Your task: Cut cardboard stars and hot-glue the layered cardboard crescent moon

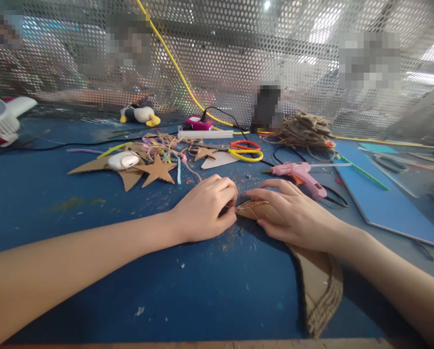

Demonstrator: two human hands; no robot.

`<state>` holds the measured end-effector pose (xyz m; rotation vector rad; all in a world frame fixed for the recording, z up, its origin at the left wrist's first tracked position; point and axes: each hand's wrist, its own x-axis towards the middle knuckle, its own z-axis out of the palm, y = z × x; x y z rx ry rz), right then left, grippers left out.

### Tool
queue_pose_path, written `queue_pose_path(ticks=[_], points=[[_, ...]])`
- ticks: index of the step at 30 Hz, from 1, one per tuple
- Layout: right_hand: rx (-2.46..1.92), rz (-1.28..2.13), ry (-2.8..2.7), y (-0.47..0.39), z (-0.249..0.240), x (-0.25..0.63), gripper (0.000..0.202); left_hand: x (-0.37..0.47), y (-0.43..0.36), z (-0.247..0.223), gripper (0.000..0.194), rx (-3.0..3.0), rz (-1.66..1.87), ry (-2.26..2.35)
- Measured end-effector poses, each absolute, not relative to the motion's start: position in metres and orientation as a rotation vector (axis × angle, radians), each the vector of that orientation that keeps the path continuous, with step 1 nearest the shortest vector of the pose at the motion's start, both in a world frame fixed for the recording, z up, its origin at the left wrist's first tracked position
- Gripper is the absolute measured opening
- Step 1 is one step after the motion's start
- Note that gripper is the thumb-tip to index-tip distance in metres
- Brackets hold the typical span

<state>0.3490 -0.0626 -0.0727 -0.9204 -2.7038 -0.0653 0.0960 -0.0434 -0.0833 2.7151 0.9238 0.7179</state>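
Note:
A crescent-shaped piece of cardboard (313, 271), edged with rows of brown twine (331, 303), curves over the table beneath my right hand. My right hand (293, 208) grips its upper part, thumb on the near side and fingers over the far side. At the crescent's pointed end, my left hand (213, 208) is closed in a pinch; whatever lies inside its fingertips is mostly hidden. A strand of twine (192, 170) runs from a tangle toward the back of my left hand. Just beyond my right hand lies a pink glue gun (293, 169) with a glue stick in it.
Red-and-yellow scissors (248, 151), a cardboard star (159, 170) and a white earbud case (123, 160) lie beyond my hands. Farther back are a bundle of twine (306, 130) and a stuffed toy (140, 115). A blue board (395, 213) is at right, before a perforated metal screen (217, 58).

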Motion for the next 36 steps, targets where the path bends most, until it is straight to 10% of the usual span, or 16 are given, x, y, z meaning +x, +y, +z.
queue_pose_path(ticks=[36], points=[[-0.793,-0.073,-2.800,-0.0575,-0.0737,0.3514,0.041,0.0962,-0.0420,-0.0849,0.014,2.716,0.676,0.941]])
